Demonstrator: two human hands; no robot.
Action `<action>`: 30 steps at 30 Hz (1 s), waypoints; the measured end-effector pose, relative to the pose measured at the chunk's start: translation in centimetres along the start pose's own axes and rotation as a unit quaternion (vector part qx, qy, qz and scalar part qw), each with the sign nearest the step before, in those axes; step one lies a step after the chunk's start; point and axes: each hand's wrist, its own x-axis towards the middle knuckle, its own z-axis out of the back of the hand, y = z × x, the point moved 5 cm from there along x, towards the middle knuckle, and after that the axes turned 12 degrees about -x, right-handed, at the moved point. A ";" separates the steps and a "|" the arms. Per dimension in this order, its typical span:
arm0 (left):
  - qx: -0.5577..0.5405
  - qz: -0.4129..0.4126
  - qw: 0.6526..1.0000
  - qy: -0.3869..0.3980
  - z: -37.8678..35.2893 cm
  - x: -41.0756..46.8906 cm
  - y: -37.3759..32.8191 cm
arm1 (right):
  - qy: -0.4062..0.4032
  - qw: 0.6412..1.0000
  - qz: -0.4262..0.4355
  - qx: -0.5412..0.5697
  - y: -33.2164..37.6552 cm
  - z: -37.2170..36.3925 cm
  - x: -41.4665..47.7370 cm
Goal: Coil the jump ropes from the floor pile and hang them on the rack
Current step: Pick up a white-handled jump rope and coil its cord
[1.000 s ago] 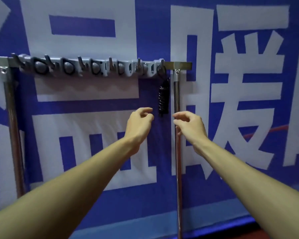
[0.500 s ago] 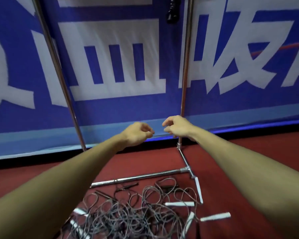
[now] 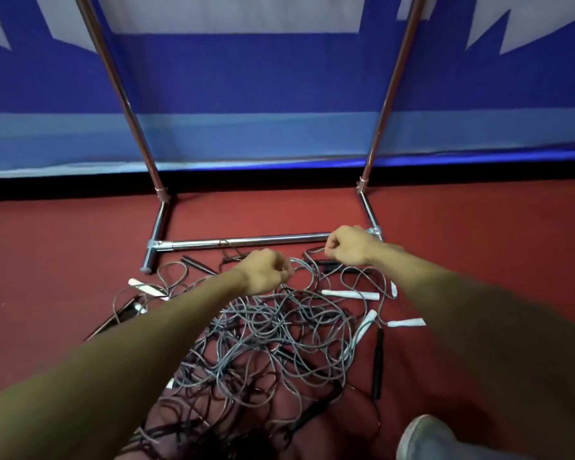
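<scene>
A tangled pile of grey jump ropes (image 3: 263, 333) lies on the red floor in front of the rack's chrome base bar (image 3: 246, 242). White handles (image 3: 349, 294) and a black handle (image 3: 377, 363) stick out at the pile's right side. My left hand (image 3: 263, 272) hovers over the pile's far edge with its fingers curled and nothing in it. Just right of it, near the rack's right foot, my right hand (image 3: 349, 245) is curled the same way and holds nothing. The rack's top rail is out of view.
Two chrome uprights (image 3: 384, 107) rise from the base against a blue and white banner (image 3: 246, 78). A grey shoe (image 3: 425, 436) shows at the bottom right, next to the pile. Red floor (image 3: 495, 234) stretches to the right and left of the rack.
My view dropped from the rack's top rail, where one coiled rope hangs, down to the floor pile. Both hands came down with it and curled tighter, holding nothing.
</scene>
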 end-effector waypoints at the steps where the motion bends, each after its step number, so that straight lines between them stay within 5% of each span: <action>1: -0.004 0.004 1.000 0.009 -1.1 0.8 0.8 | 0.008 1.000 -0.011 -0.001 -1.0 -1.8 0.8; 10: -0.071 0.021 0.997 0.011 -7.1 6.5 6.0 | 0.044 0.991 -0.031 -0.122 -6.8 -15.9 6.3; 15: -0.102 0.016 0.995 0.007 -7.4 7.1 6.4 | 0.012 0.980 -0.057 -0.188 -8.2 -17.7 6.9; 18: -0.140 0.026 0.990 -0.001 -6.8 6.1 6.0 | -0.010 0.984 -0.075 -0.159 -7.9 -15.4 6.0; 22: -0.143 0.006 0.990 -0.015 -4.7 3.6 4.0 | -0.097 0.985 -0.127 0.064 -6.6 -8.7 3.7; 30: -0.070 -0.071 0.992 -0.083 4.9 -3.6 -4.8 | -0.186 0.959 -0.005 0.212 3.9 8.6 -3.0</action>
